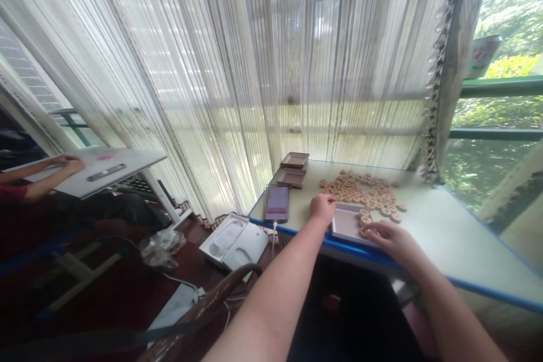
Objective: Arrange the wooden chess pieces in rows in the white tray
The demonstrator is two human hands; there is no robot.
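Note:
Many round wooden xiangqi pieces with marks on their faces lie in a loose heap on the table. In front of the heap is a shallow tray, with several pieces along its right side. My left hand is closed at the tray's upper left corner; whatever its fingers hold, if anything, is hidden. At the tray's right side, my right hand has its fingertips closed on a round piece, partly covered by the fingers.
Two more shallow trays and a phone with a cable are at the table's left end. An open white box stands below. At far left, another person's hands rest on a second table. Curtains hang behind.

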